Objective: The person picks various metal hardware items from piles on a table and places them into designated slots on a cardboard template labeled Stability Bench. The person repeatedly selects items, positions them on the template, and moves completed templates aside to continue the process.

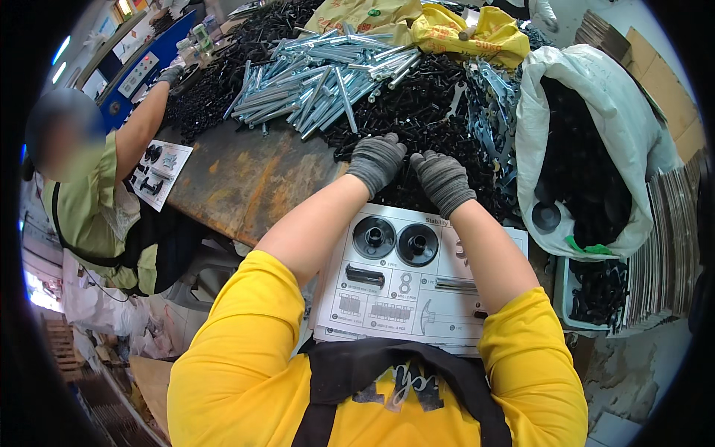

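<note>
Both my hands wear grey knit gloves and reach into the pile of small black bolts (439,93) at the front of the table. My left hand (376,164) has its fingers curled together at the bolts. Just right of it, my right hand (443,181) is also closed, fingertips bent in; whatever either hand grips is hidden. Below them lies a printed parts sheet (406,287). Two black round flanged discs (396,241) and a black bolt bundle (365,276) sit on it, with a silver rod (456,284) partly behind my right forearm.
Silver metal tubes (320,86) heap beyond my hands, with flat wrenches (491,104) to their right. A white sack (596,74) of black parts and a bin (592,298) stand at right. A co-worker (104,186) works at left beside another parts sheet (167,160).
</note>
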The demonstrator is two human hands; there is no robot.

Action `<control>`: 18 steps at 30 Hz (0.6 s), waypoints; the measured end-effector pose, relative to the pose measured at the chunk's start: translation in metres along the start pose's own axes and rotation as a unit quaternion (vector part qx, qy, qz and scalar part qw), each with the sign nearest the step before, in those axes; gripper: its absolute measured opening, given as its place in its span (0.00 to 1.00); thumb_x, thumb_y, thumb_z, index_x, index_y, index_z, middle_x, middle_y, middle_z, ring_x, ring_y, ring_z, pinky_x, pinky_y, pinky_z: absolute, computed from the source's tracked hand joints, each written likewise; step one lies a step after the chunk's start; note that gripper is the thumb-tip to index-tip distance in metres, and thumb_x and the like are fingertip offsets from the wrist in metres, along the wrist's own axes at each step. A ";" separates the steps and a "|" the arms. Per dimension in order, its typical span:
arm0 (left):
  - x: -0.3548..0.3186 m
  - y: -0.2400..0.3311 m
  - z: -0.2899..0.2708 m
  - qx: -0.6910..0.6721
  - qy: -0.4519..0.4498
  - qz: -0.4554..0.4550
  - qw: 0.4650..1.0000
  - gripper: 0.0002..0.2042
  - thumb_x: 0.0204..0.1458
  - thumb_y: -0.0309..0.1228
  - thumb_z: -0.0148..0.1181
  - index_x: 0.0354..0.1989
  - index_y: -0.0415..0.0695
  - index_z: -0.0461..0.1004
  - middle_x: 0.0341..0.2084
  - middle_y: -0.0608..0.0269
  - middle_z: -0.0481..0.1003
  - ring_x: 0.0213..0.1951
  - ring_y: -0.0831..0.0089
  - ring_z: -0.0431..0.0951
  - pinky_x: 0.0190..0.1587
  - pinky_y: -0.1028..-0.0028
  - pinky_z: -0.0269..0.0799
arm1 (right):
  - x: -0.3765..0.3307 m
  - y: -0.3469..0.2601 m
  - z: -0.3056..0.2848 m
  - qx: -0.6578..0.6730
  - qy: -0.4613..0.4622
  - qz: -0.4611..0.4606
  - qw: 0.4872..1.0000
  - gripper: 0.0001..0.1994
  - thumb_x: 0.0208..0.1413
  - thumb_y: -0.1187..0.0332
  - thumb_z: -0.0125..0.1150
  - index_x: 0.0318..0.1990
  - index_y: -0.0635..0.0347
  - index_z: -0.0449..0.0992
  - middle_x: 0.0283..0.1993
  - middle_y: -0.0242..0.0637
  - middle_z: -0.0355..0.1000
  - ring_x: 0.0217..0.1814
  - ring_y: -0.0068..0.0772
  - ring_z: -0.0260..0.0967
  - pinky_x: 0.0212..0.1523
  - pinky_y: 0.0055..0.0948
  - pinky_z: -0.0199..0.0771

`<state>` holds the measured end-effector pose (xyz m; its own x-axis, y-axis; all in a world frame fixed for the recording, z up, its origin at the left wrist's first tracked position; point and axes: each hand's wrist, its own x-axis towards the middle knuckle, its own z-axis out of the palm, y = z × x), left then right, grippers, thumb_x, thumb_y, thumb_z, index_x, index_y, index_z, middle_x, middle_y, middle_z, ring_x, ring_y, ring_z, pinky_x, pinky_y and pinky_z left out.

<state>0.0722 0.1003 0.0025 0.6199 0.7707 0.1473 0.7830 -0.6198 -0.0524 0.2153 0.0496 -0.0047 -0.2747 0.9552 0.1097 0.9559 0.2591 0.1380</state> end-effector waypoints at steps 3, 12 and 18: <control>-0.023 -0.008 -0.018 -0.094 0.019 -0.024 0.995 0.11 0.45 0.37 0.55 0.34 0.46 0.74 0.34 0.58 0.71 0.36 0.62 0.74 0.39 0.66 0.70 | -0.001 0.000 -0.002 -0.022 0.016 -0.027 0.999 0.09 0.50 0.69 0.47 0.40 0.53 0.68 0.38 0.40 0.69 0.40 0.38 0.71 0.34 0.34 0.74; -0.194 0.000 -0.056 -0.283 0.002 0.003 0.959 0.12 0.38 0.37 0.64 0.27 0.43 0.75 0.23 0.60 0.70 0.29 0.65 0.71 0.32 0.72 0.68 | -0.008 0.005 -0.005 0.227 0.123 0.069 0.964 0.10 0.46 0.66 0.55 0.37 0.54 0.71 0.34 0.44 0.71 0.37 0.45 0.70 0.37 0.38 0.71; -0.254 0.035 -0.045 -0.235 -0.116 -0.105 0.959 0.14 0.42 0.42 0.59 0.30 0.44 0.74 0.27 0.57 0.71 0.33 0.62 0.72 0.37 0.68 0.68 | -0.089 -0.072 -0.056 0.421 0.009 -0.167 0.892 0.07 0.48 0.71 0.53 0.37 0.56 0.72 0.28 0.36 0.69 0.28 0.35 0.69 0.28 0.25 0.73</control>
<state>-0.0601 -0.1240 0.0073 0.4886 0.8643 -0.1197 0.8159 -0.4040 0.4136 0.1649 -0.0624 0.0302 -0.5537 0.8037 0.2180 0.5570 0.5521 -0.6205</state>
